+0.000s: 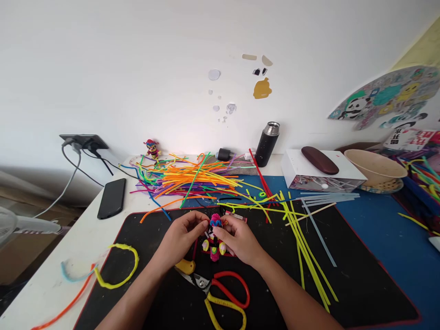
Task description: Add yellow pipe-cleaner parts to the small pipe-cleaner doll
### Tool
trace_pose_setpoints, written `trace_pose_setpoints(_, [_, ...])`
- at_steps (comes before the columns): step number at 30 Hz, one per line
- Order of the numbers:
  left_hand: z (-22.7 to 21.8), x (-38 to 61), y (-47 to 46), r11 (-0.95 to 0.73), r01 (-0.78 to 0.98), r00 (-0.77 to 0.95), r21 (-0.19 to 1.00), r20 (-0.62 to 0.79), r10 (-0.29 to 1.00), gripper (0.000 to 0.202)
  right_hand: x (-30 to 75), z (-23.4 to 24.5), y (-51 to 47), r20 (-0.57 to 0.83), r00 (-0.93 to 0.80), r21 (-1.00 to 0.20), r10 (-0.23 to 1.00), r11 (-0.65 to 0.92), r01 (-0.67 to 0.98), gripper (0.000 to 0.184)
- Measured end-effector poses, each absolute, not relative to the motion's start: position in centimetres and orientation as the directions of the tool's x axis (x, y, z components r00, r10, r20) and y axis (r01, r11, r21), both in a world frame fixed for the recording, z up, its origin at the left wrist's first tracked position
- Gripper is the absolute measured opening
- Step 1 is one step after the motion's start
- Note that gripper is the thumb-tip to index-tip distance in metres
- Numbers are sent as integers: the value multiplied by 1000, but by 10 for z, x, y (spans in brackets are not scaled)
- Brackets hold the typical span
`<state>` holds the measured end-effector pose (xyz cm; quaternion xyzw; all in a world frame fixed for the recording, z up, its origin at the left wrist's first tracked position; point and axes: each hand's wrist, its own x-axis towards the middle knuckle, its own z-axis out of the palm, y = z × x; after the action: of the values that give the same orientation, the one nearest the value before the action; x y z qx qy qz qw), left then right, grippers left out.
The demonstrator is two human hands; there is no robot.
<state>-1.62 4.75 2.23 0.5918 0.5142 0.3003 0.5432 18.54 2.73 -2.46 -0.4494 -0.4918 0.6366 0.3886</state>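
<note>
White wall (137, 68) at the back, with stickers and a few peeled patches on it, and your desk (65, 279) sits right up against it, white on the left and blue over on the right. Most of the front is taken up by your black mat (371, 275) with the red edging. Behind that you've got a big messy pile of fuzzy stems (199, 178), mostly orange, purple and yellow, plus a looser bunch of yellow-green ones (311, 256) lying on the right half of the mat.

Back right there's a white box (294, 158) with a dark red case (319, 160) on top, then a bowl (374, 166) just beside it, and a black flask (265, 149) standing to the box's left. Scissors (202, 283) with one red and one yellow handle lie on the mat between your forearms. Your phone (112, 198) is off on the left side.

Both your hands meet mid-mat at the small pink figure (215, 252), just above the scissors. Your right hand (244, 238) grasps it, thumb in front; your left hand (180, 236) has thumb and finger pinched together right by its side, can't tell if they grip anything. Another little figure (152, 149) stands behind the pile, near the wall.
</note>
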Motion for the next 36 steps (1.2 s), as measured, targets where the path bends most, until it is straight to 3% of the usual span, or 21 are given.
trace_pose_setpoints(9, [24, -20, 47, 169, 213, 259, 962, -222, 940, 59, 189, -18, 29, -187, -290, -974, 939, -216, -69, 51])
trace_pose_setpoints(17, [32, -20, 44, 271, 179, 412, 946, -322, 852, 64, 191, -15, 34, -202, -255, -959, 945, -244, -143, 56])
trace_pose_setpoints(28, [17, -11, 34, 371, 55, 527, 927, -343, 778, 72, 190, -17, 34, -197, -237, -957, 951, -239, -164, 59])
trace_pose_setpoints(36, [11, -2, 33, 339, 19, 471, 941, -307, 827, 69, 189, -17, 34, -194, -221, -956, 956, -234, -175, 62])
